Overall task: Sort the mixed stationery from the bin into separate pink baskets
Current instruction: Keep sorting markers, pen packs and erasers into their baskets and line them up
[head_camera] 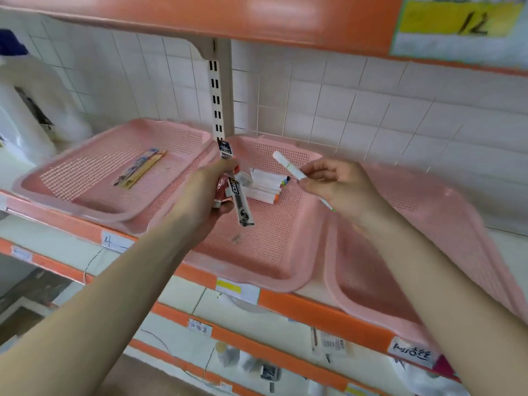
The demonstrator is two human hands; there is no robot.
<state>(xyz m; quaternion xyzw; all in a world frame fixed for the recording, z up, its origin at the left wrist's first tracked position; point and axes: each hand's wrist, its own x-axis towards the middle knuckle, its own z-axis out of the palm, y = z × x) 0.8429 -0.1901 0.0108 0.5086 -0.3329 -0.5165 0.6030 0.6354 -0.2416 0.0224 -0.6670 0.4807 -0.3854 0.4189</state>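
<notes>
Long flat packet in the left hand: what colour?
The long flat packet is black with white lettering; head view.

Both bare forearms reach forward from the lower corners and converge toward the middle. The left hand (204, 195) curls its fingers round a black packet (241, 204) (other small items are bunched in the same grip). The right hand (340, 185), near it but apart, pinches a white marker (287, 164) between thumb and fingertips.

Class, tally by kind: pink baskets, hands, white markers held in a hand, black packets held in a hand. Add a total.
Baskets: 3 (left basket, middle basket, right basket)
Hands: 2 (left hand, right hand)
Held marker: 1
Held black packet: 1
Total: 7
</notes>
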